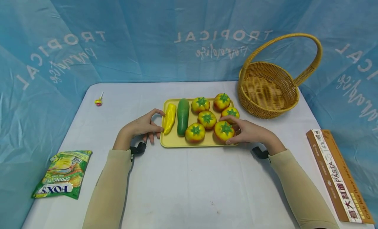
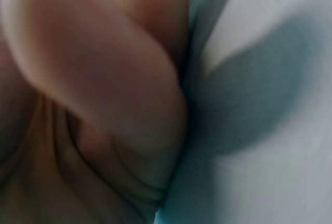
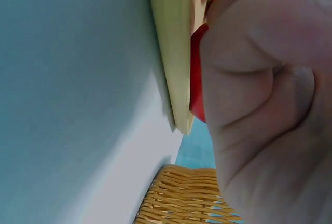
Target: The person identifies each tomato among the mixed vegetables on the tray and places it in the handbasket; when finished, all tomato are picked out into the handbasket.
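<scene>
So far you've got all the produce on the tray (image 1: 174,145), as far as I can see: pepper (image 1: 169,119) just beside your left grip (image 1: 141,125), cucumber (image 1: 183,117) right of that, then six tomatoes. Nothing looks lifted clear. I'd call the layout pretty far along, but not wrapped up, since you haven't let go of the near-right tomato (image 1: 223,130).

That's the one your right grip (image 1: 251,130) has, thumb on the near side, fingers curled over the far side. The other five tomatoes sit beyond or left of that grip, one of them just past your fingertips.

Left grip's trickier: thumb and index arch in at the tray's left edge by the pepper, with other fingers lower down near the desk (image 1: 189,183). Can't tell if you're pinching anything there; its wrist view is mostly blurry skin.

Both your forearms angle inward, wrists low. The basket (image 1: 257,111) stands beyond and right of your right grip.
</scene>
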Motion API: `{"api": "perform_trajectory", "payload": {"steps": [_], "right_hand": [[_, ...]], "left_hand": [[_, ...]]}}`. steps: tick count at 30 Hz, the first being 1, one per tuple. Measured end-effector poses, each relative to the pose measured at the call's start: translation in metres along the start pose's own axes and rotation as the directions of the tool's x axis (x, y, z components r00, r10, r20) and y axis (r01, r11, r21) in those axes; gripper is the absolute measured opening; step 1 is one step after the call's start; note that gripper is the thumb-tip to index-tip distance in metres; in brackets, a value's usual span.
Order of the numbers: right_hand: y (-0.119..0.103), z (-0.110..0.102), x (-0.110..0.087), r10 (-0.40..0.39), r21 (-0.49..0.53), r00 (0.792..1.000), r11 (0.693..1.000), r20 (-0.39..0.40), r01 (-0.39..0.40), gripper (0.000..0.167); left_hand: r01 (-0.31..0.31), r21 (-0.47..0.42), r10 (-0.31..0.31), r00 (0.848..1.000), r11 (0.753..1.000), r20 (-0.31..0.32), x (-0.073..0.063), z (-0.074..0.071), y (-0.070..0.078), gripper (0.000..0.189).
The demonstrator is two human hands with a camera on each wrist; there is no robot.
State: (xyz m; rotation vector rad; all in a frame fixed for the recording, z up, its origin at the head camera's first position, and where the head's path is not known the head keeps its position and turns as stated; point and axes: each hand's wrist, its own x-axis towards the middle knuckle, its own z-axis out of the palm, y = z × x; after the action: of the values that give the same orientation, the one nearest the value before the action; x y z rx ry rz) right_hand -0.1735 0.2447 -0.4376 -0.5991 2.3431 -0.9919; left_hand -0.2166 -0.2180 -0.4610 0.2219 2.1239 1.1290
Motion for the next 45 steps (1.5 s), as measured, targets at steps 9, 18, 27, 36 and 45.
{"api": "perform_trajectory", "payload": {"steps": [9, 18, 27, 36, 45], "right_hand": [[-0.007, -0.005, -0.002, 0.01, 0.067, 0.992, 0.998, -0.124, -0.001, 0.087], [-0.022, -0.025, -0.01, 0.037, 0.116, 0.955, 0.993, -0.295, -0.003, 0.089], [-0.032, -0.049, -0.019, 0.107, 0.207, 0.902, 0.978, -0.417, -0.02, 0.087], [-0.023, -0.076, -0.023, 0.17, 0.227, 0.806, 0.973, -0.567, -0.046, 0.087], [0.006, -0.099, -0.013, 0.302, 0.309, 0.724, 0.942, -0.62, -0.128, 0.096]], "left_hand": [[-0.006, -0.005, 0.006, 1.0, 1.0, 0.006, 0.0, 0.001, 0.001, 0.068], [0.003, 0.001, -0.003, 1.0, 1.0, 0.003, 0.001, 0.001, 0.0, 0.069], [-0.008, -0.002, 0.008, 1.0, 1.0, -0.002, 0.001, 0.001, -0.001, 0.069], [-0.012, 0.001, 0.012, 1.0, 1.0, -0.006, 0.0, 0.001, -0.001, 0.068], [-0.018, -0.003, 0.018, 1.0, 1.0, -0.002, -0.002, 0.002, 0.0, 0.068]]}}
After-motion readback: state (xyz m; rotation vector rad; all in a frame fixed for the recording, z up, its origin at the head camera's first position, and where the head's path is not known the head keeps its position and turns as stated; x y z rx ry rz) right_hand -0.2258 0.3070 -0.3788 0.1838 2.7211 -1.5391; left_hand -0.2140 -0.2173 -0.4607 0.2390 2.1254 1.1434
